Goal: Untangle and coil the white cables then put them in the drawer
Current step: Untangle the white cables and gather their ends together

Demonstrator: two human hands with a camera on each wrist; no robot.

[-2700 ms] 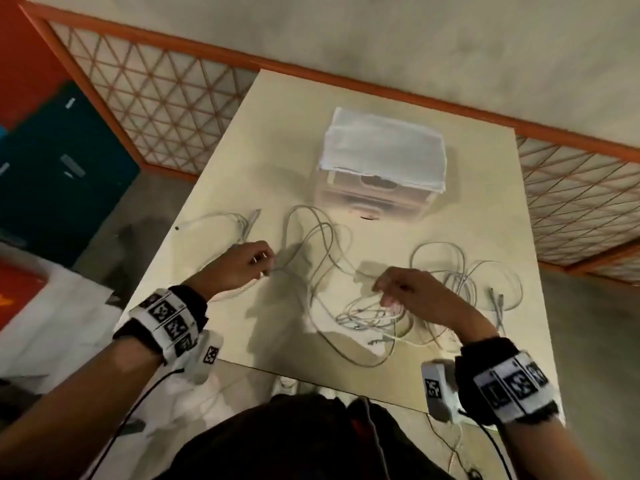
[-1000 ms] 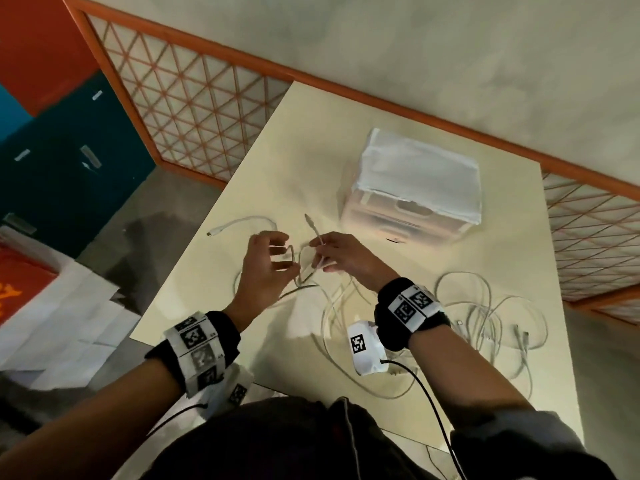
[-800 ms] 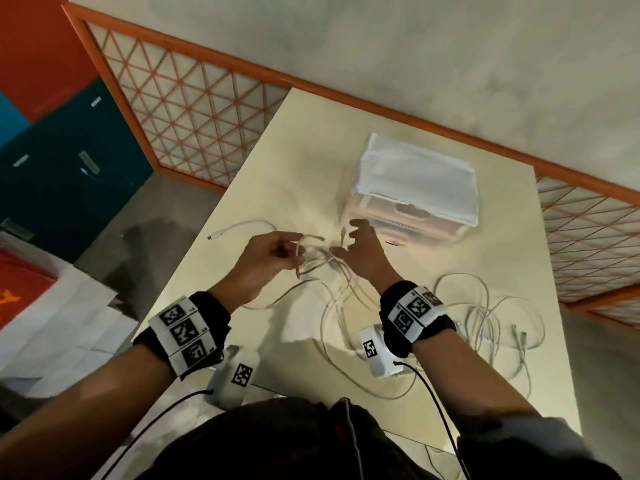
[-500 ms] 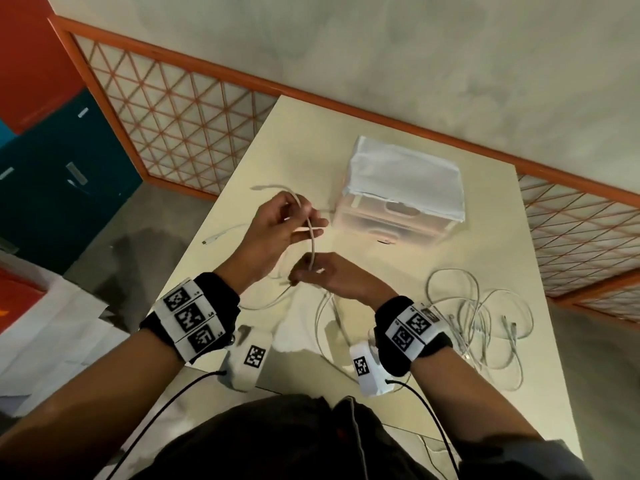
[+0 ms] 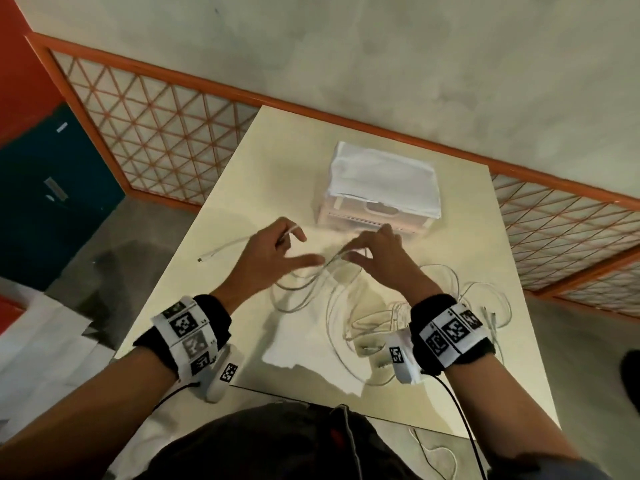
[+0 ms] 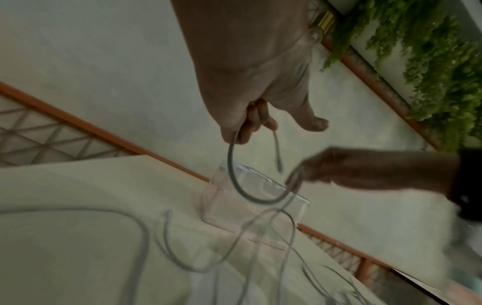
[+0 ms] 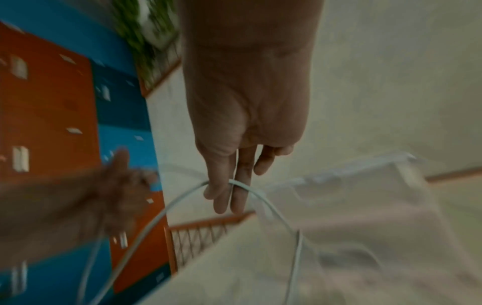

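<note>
Several white cables lie on the cream table (image 5: 284,161). My left hand (image 5: 287,244) grips one white cable (image 6: 234,181) near its end, and the plug (image 6: 278,153) hangs free below the curled fingers. That cable sags in a U across to my right hand (image 5: 363,251), which pinches it between thumb and finger (image 7: 229,186). From there it drops to loose loops (image 5: 328,320) on the table. Both hands hover just in front of the small clear drawer box (image 5: 374,216), whose drawer is closed.
A folded white cloth (image 5: 384,178) covers the drawer box. More tangled cable (image 5: 391,311) lies by my right wrist, near the table's right edge. One separate cable (image 5: 228,244) lies at the left edge. An orange lattice railing (image 5: 156,126) runs behind the table.
My right hand has come up from below the left hand to beside it. The cable now hangs slack between them instead of running upright. Both hands are nearer the drawer box.
</note>
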